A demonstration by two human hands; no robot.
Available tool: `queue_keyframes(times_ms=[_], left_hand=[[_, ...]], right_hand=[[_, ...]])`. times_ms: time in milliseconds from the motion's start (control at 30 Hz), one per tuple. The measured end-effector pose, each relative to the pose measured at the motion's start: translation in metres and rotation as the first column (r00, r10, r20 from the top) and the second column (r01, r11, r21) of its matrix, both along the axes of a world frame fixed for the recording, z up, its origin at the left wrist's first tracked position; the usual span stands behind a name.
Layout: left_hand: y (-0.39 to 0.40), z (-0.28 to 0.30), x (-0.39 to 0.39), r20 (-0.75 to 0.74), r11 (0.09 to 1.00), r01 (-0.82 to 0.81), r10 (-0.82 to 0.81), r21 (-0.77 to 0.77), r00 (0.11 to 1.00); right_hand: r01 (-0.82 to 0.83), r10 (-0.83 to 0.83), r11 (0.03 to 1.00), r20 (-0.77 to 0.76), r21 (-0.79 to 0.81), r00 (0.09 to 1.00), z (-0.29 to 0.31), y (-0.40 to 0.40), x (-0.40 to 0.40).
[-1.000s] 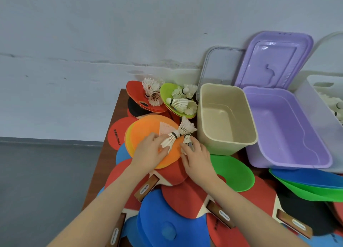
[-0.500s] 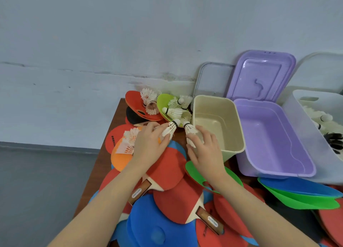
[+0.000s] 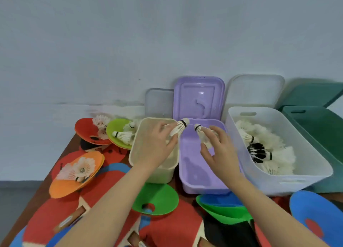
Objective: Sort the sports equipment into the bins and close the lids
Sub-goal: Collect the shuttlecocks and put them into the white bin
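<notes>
My left hand (image 3: 157, 144) grips a white shuttlecock (image 3: 179, 128) above the beige bin (image 3: 136, 142). My right hand (image 3: 220, 148) grips another white shuttlecock (image 3: 203, 135) over the purple bin (image 3: 196, 183). To the right, the white bin (image 3: 304, 174) holds several shuttlecocks, most white, some black. More shuttlecocks lie on the orange disc (image 3: 74, 181), the red disc (image 3: 85, 129) and the green disc (image 3: 116, 126) at the left.
A dark green bin (image 3: 319, 135) stands at the far right. Lids lean on the wall behind the bins, among them the purple lid (image 3: 198, 96). Red and blue paddles, green cones (image 3: 157, 200) and blue discs cover the table's front.
Both hands lifted a shuttlecock each from the pile at the left and moved right and up, now over the beige and purple bins. The view swung right, showing the white and green bins.
</notes>
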State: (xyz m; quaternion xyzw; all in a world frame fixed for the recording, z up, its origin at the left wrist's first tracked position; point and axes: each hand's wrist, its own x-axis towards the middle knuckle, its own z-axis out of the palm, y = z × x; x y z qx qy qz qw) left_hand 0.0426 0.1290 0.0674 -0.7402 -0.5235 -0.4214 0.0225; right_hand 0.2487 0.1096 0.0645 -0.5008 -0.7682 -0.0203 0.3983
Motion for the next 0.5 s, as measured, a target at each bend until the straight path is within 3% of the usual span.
queue_keyframes(times_ms=[300,500], left_hand=[[0.017,0.004,0.205,0.046,0.983,0.168,-0.165,-0.072,0.985],[0.030,-0.004,0.276,0.054,0.966,0.179,-0.172,-0.188,0.984]], right_hand=[[0.160,-0.159,0.987,-0.075,0.003,0.984,0.007,0.002,0.182],[0.242,-0.247,0.967,-0.061,-0.080,0.967,0.000,0.010,0.248]])
